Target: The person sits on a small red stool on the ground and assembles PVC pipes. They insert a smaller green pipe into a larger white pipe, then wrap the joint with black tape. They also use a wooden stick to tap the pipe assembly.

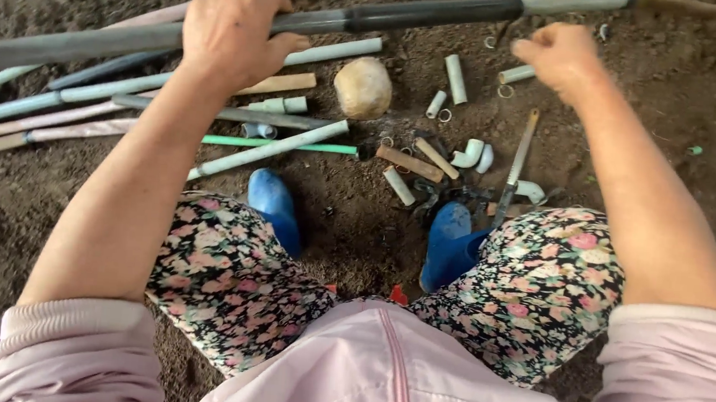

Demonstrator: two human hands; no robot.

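Observation:
I squat over dark soil in floral trousers and blue shoes. My left hand [234,33] grips a long grey pipe [83,42] that runs across the top of the view; a black sleeve [434,15] covers its middle. My right hand [560,56] hovers just under the pipe's right part with fingers curled, and I cannot tell whether it holds anything small. Below it lie short white pipe pieces [455,78], white elbow fittings [469,154] and small metal rings [505,91].
Several long pipes [37,103] are heaped on the left, one thin and green [282,144]. A round pale stone [363,86] sits in the middle. A hacksaw blade [516,166] and wooden sticks [411,164] lie near my right shoe [449,245].

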